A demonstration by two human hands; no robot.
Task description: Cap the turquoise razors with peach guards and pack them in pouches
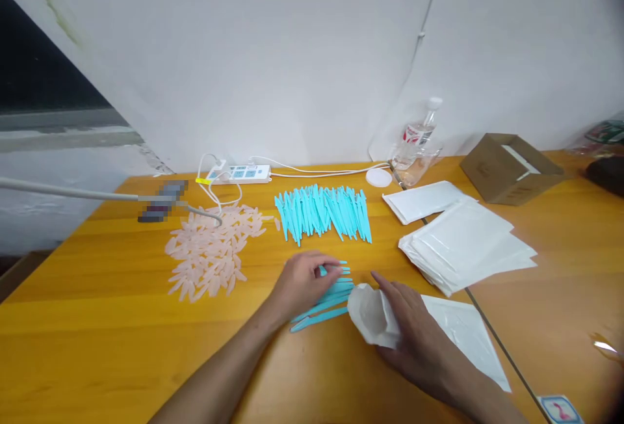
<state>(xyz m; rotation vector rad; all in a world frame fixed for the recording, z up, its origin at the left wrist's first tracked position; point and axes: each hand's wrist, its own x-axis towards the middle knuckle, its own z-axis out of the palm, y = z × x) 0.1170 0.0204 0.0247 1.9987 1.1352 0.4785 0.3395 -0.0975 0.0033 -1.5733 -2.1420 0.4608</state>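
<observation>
On the near side of the grip, open room is offered by bare yellow-brown wooden tabletop (292, 378). One white, open-mouthed paper pouch (373, 320) is grasped by the right hand (414, 326), its mouth being turned toward the left hand (307, 284). A small group of slim turquoise plastic sticks (329, 307) is partly covered by the left hand; whether any are clenched cannot be told, nor can they be fully counted. Their right ends are set just beside the pouch's rim. Partly hidden behind the right hand, one flat white envelope (468, 333) is laid near a dark table seam (504, 349).

Beyond the right-hand grip, a fanned pile of white envelopes (463, 242) is spread across that seam, too overlapped for counting. Left of the left hand, one heap of pale pink pointed pieces (209, 255) is flanked by wide bare wood reaching the table's left edge. Straight beyond the left hand, dozens of turquoise sticks are arranged in one broad row (322, 212), bare wood being left between.

Farthest from the grip, one white power strip (241, 174), one white disc (379, 177), one clear bottle (416, 138) and one brown cardboard box (492, 173) are ranged along the white wall (292, 53).
</observation>
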